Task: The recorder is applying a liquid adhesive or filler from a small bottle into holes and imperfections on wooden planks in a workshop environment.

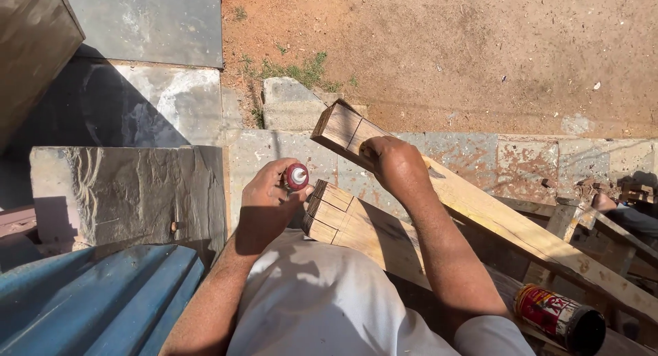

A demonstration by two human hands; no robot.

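Note:
My left hand [266, 204] grips a small bottle with a red cap and white tip [296, 176], held just left of the notched end of a short wooden piece [356, 226]. My right hand [394, 165] presses on a long wooden beam [493, 215] near its cut end [341, 126]. The beam runs diagonally from upper middle to lower right. The short piece lies under my right forearm, its stepped end pointing toward the bottle.
Grey stone slabs [130, 191] lie to the left, a blue corrugated sheet [89, 301] at lower left. A red-labelled tin can [558, 318] lies on its side at lower right. More timber [603, 239] stacks at right. Bare red earth [480, 54] stretches beyond.

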